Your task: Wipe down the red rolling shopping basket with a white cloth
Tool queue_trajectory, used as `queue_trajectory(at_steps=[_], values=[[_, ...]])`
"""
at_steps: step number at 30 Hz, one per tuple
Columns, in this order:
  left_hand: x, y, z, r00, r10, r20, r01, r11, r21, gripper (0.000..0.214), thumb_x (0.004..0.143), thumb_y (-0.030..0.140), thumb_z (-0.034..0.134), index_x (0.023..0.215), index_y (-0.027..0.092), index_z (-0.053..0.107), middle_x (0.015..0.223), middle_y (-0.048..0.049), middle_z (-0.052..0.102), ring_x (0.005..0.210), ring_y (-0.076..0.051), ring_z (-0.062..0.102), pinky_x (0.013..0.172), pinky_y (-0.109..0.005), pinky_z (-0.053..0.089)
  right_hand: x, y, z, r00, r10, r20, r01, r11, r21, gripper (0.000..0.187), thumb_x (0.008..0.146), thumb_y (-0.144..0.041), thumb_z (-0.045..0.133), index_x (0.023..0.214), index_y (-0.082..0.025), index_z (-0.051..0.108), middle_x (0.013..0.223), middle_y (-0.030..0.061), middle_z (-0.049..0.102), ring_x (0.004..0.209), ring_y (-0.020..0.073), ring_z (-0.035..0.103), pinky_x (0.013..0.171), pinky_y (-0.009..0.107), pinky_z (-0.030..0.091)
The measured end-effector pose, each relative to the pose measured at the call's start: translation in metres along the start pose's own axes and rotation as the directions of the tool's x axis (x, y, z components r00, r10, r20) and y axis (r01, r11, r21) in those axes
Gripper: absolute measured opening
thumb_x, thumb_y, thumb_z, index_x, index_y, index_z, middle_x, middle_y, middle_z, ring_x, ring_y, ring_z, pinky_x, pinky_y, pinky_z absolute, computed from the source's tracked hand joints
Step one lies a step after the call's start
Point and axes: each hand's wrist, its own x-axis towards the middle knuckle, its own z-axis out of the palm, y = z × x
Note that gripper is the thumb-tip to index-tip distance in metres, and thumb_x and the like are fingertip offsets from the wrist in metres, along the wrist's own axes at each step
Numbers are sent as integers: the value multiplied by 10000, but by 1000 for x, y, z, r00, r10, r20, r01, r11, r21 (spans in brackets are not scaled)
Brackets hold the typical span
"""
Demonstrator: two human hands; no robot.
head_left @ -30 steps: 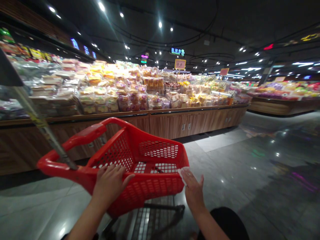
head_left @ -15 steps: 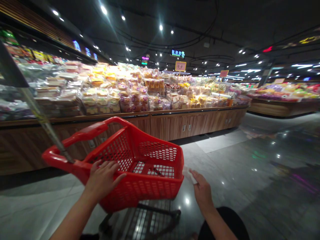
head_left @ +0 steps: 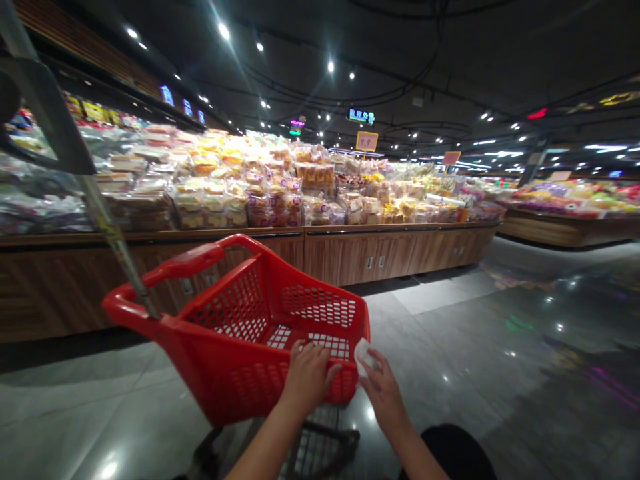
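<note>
A red plastic shopping cart [head_left: 235, 360] stands before me, its handle toward the left and its lattice basket showing nothing inside. My left hand [head_left: 310, 373] is at the near side rim, fingers bent over the edge into the basket and thumb apart on the outer side. At the basket's right end corner, my right hand [head_left: 383, 383] pinches a crumpled white tissue [head_left: 364, 357] between thumb and fingers. The tissue meets the red rim there. A grey pole [head_left: 107, 213] with a dark clamp rises by the cart's handle.
Behind the cart runs a wood-panelled display counter [head_left: 350, 257] heaped with packaged baked goods [head_left: 275, 190]. A price sign [head_left: 367, 141] stands above it. Another display island [head_left: 565, 227] is at the far right. Glossy grey floor tiles [head_left: 450, 340] stretch to the right.
My left hand has slid right along the near rim, from beside the handle end toward the front corner. My right hand has shifted slightly left with the tissue. The cart appears slightly further right.
</note>
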Motion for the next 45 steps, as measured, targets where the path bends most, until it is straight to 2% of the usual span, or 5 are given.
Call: queue_trajectory(at_steps=[10,18,33,40,45], values=[[-11,-9,-3,1000,-12,0,12,1000,-5,123,830,331,507,826,220,560,845,-6,626,895,-211,529,957,-448,255,65,9,-20,998,25,56,-9,963,-270,233,844,-236,499,866,-202,729,754,40,541,699,164,545,647,268,457],[-20,-21,-12,1000,-13,2,13,1000,-14,203,807,418,531,821,220,575,847,-16,627,894,-213,529,964,-453,240,8,-14,-5,981,-53,185,88,978,-191,353,828,-101,446,1066,-255,655,814,25,484,753,151,523,673,242,455],[-30,-33,-23,1000,25,7,-25,1000,-2,211,813,416,540,754,215,563,796,-4,625,819,-195,528,913,-435,253,0,-35,11,985,20,170,1,993,-121,331,813,-106,467,988,-271,694,762,21,513,723,162,541,648,247,447],[-33,-31,-28,1000,14,22,-14,999,-29,186,813,398,544,776,217,566,819,1,634,827,-192,531,934,-451,231,45,-11,6,996,82,41,-70,970,-235,259,821,-136,471,873,-218,711,727,23,520,701,161,539,659,255,436],[-35,-34,-28,1000,9,26,-8,998,-57,164,806,378,552,769,218,558,833,2,639,851,-199,538,948,-456,222,14,-26,15,995,68,75,-58,990,-130,271,838,-159,466,940,-240,704,766,27,529,735,165,549,673,254,450]])
